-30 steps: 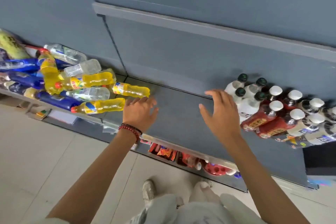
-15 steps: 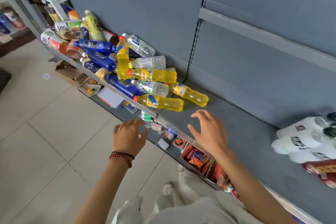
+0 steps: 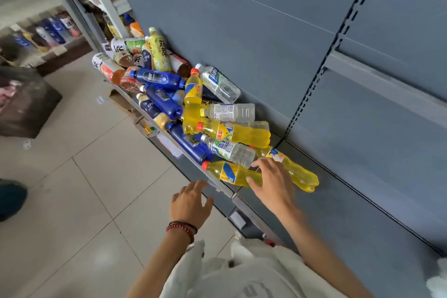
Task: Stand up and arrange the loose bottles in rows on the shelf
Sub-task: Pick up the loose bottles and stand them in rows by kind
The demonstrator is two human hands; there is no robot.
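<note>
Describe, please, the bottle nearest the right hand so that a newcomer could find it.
On the grey shelf lies a heap of loose bottles. At its near end, by the right hand, a yellow bottle lies along the front edge. Unlike the yellow one just behind it, its orange cap shows.

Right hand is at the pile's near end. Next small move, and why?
Probably close the right hand round the nearest yellow bottle: it lies on its side at the shelf front, right under that hand, not yet gripped. The left hand is open.
</note>
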